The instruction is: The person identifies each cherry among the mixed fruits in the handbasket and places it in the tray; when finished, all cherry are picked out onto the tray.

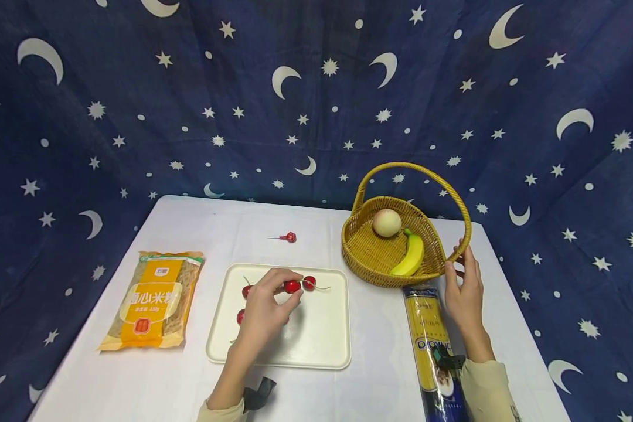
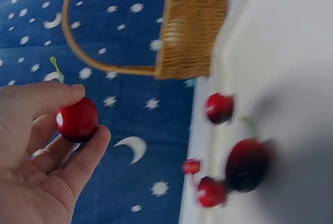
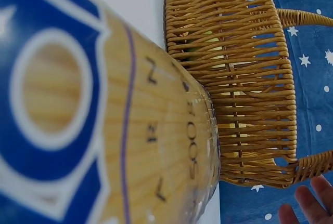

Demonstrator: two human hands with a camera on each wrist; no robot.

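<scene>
My left hand [image 1: 266,302] pinches a red cherry [image 2: 78,120] between thumb and fingertips, its green stem pointing up in the left wrist view. The hand is over a cream tray [image 1: 322,334], where more cherries lie: one cherry [image 1: 309,283] right of the fingers, others partly behind the hand. My right hand [image 1: 464,293] is at the right side of a wicker basket [image 1: 369,269], fingers extended by the foot of its arched handle [image 1: 466,228]. Inside the basket are a peach [image 1: 387,223] and a banana [image 1: 410,256].
A pack of spaghetti [image 1: 424,328] lies in front of the basket, beside the right forearm. At the left is an orange bag of rice noodles [image 1: 150,302]. A red lollipop [image 1: 291,237] lies behind the tray. A blue star-and-moon cloth [image 1: 274,117] hangs behind the white table.
</scene>
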